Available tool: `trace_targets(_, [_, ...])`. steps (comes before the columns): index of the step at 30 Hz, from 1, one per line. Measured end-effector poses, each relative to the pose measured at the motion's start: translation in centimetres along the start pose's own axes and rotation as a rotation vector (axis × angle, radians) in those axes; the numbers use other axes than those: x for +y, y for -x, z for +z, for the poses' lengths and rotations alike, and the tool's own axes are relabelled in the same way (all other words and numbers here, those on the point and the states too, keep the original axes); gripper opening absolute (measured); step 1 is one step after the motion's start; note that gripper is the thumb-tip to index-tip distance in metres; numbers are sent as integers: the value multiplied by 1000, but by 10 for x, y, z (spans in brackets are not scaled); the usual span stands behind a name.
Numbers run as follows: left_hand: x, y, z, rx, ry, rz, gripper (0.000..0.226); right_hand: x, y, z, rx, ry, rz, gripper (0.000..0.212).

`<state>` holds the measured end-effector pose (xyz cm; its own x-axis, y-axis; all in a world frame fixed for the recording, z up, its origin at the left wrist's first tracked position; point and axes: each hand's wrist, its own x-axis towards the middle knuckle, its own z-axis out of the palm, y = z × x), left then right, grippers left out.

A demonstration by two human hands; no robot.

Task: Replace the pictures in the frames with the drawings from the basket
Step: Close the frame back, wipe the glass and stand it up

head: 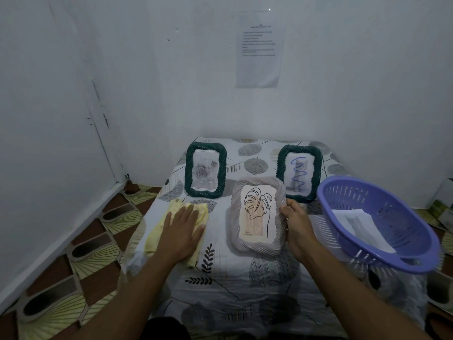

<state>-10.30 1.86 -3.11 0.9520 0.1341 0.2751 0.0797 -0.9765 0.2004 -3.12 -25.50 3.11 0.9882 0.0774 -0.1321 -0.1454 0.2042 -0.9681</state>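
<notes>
A pale grey rope-edged frame [257, 246] with a leaf line drawing lies tilted in the middle of the table. My right hand [297, 227] grips its right edge. Flat on a yellow cloth [157, 231] at the left rests my left hand [182, 231], fingers straight. Two dark green frames stand at the back: the left frame [205, 170] shows a rose picture, the right frame [299, 173] a blue zigzag drawing. A purple basket [382, 229] at the right holds papers [360, 227], the top one a faint grey picture.
The low table [245, 285] wears a white cloth printed with leaves. White walls close in on the left and behind, with a printed sheet [259, 49] taped up. Patterned floor [73, 253] lies to the left. More papers [441, 204] lean at the far right.
</notes>
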Motion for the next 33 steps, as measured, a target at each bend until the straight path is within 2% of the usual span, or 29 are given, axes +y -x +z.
trace_targets(2, [28, -6, -14, 159, 301, 21, 39, 0, -1, 1, -16, -10, -5, 19])
trace_targets(3, [45, -9, -23, 144, 547, -35, 29, -1, -1, 2, -24, -15, -7, 19])
trace_targets(5, [75, -20, -39, -61, 1032, -187, 18, -3, -1, 2, -37, -31, -11, 20])
trace_targets(6, [86, -25, -44, -138, 1194, -264, 18, -5, -2, 0, -40, -43, -13, 21])
trace_targets(9, [98, -32, -49, -212, 1455, -402, 17, -10, -4, -7, -43, -82, -13, 24])
trace_targets(13, [108, -36, -41, -297, 1565, -425, 26, -10, -4, -12, -89, -52, -17, 23])
trace_targets(16, [113, -41, -35, -269, 1630, -469, 24, -9, -6, -13, -100, -32, -29, 24])
trace_targets(20, [116, -47, -32, -268, 1603, -495, 22, -8, -9, -15, -99, -14, -54, 22])
trace_targets(23, [118, -54, -27, -282, 1641, -442, 24, -6, -13, -17, -115, 9, -70, 23])
trace_targets(26, [119, -59, -24, -224, 1684, -398, 26, -6, -17, -18, -114, 82, -90, 25])
trace_targets(30, [123, -72, -19, -91, 1627, -410, 29, -7, -27, -15, -125, 183, -129, 30])
trace_targets(33, [124, -83, -16, -59, 1631, -401, 30, -9, -37, -11, -117, 217, -153, 31])
